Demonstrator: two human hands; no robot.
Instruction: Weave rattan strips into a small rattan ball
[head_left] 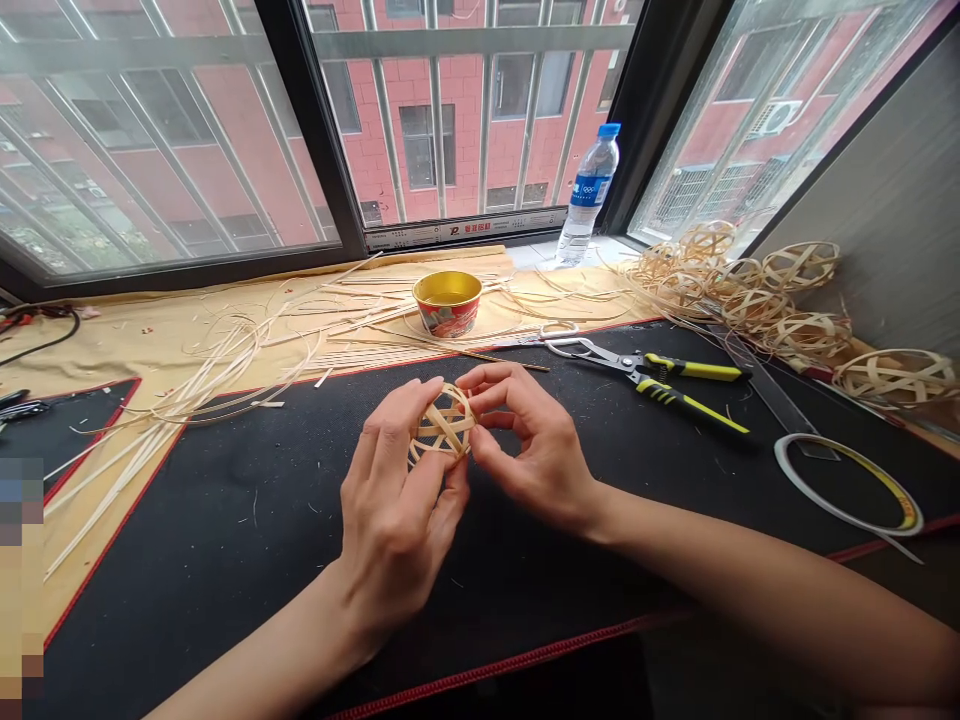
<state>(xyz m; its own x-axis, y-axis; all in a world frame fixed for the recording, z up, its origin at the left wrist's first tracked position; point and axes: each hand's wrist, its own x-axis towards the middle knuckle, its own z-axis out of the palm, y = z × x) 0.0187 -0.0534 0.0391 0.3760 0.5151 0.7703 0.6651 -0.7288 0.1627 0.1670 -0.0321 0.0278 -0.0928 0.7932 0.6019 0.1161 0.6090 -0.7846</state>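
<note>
Between both hands, above the black mat (270,560), is a small openwork ball woven from pale bamboo strips (445,428). My left hand (397,490) wraps round its left side and underside, with the thumb along the bottom. On the right, my right hand (525,440) pinches the ball's edge between thumb and fingers. Its fingertips partly hide that edge, so I cannot tell whether a loose strip end is in them.
Loose bamboo strips (225,365) lie left and behind. A red and gold bowl (448,305) stands at the back. Pliers (675,385), scissors (585,348), a steel ruler (772,390) and a tape roll (847,485) lie right. Woven balls (795,320) and a water bottle (589,195) sit by the window.
</note>
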